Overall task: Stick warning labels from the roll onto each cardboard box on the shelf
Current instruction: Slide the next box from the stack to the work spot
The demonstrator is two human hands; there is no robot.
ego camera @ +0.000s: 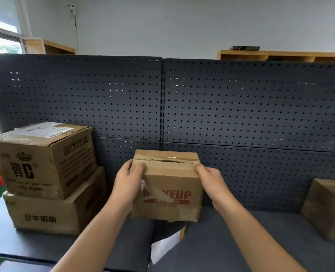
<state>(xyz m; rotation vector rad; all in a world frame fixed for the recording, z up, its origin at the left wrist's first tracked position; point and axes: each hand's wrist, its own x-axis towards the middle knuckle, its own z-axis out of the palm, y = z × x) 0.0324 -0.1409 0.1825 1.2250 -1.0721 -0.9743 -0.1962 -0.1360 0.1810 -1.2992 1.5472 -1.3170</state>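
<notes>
A small cardboard box (168, 201) with red "MAKEUP" print sits mid-shelf, taped across the top. My left hand (128, 182) grips its left upper corner and my right hand (211, 182) grips its right upper corner. Whether the box rests on the shelf or is lifted slightly, I cannot tell. A strip of label backing (165, 246) with a yellow edge pokes out from under the box toward me. On the left, two larger cardboard boxes are stacked, the upper one (42, 160) on the lower one (52, 213). Another cardboard box (327, 209) stands at the right edge.
The dark shelf surface (231, 242) runs the full width, backed by a dark pegboard wall (241, 107). Wooden shelving (280, 55) shows behind the pegboard top. A window is at the far left.
</notes>
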